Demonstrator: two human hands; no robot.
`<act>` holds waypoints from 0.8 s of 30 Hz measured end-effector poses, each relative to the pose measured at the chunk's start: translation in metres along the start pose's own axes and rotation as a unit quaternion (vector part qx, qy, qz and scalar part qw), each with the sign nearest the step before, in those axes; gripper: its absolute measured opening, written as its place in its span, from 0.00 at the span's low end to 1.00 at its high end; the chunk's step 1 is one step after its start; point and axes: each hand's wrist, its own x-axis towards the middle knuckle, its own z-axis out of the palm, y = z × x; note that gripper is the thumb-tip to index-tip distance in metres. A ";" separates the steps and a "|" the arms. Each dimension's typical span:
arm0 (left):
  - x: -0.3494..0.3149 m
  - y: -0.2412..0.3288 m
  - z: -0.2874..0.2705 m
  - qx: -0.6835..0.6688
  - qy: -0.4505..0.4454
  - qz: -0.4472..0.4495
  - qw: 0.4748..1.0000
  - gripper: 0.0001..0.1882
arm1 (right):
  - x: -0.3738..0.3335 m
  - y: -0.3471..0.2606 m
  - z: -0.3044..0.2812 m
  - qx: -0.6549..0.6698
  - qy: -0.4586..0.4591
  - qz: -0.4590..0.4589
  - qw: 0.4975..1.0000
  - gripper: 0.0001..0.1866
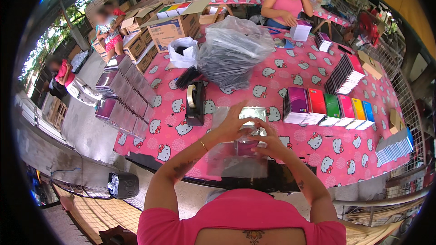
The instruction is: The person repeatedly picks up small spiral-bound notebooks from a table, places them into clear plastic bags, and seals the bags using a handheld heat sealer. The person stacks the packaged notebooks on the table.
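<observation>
In front of me at the table's near edge, my left hand (234,122) and my right hand (273,143) are bent around a shiny clear plastic bag (253,112), with the fingertips of both on it. Thumbs and fingers curl in toward each other, and glare blurs the exact grip. Below the hands, a purplish patch shows through the plastic; I cannot tell what it is. More clear plastic (236,165) lies over the table's edge. Close by my left hand stands a black tape dispenser (195,104) with a roll of tape.
Right: rows of colored spiral notebooks (297,102), a leaning notebook stack (347,75) and blue-topped notebooks (395,147). Left: plastic-wrapped notebook stacks (122,93). Beyond the dispenser: a big plastic sack (234,52), a white bag (183,52), an open carton (175,31). A co-worker (286,2) touches notebooks across the table.
</observation>
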 end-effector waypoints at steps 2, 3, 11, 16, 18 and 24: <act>0.000 0.013 0.008 -0.022 0.037 -0.118 0.992 0.34 | 0.000 -0.007 0.000 0.022 -0.002 0.014 1.000 0.21; -0.005 0.011 0.015 -0.080 0.033 -0.159 0.984 0.37 | -0.003 -0.002 0.004 0.100 0.013 0.035 0.994 0.21; -0.038 0.003 0.004 -0.273 -0.011 -0.263 0.925 0.44 | 0.041 0.041 0.025 0.475 0.029 0.237 0.847 0.20; -0.023 0.055 -0.024 0.110 -0.001 0.014 0.994 0.36 | 0.042 0.044 0.030 0.479 -0.002 0.213 0.852 0.15; -0.021 0.058 -0.026 0.079 0.008 0.031 0.996 0.33 | 0.042 0.044 0.027 0.440 -0.020 0.227 0.869 0.15; -0.031 0.056 -0.036 -0.086 0.010 -0.150 0.985 0.29 | 0.027 0.024 0.009 0.321 -0.009 0.070 0.944 0.24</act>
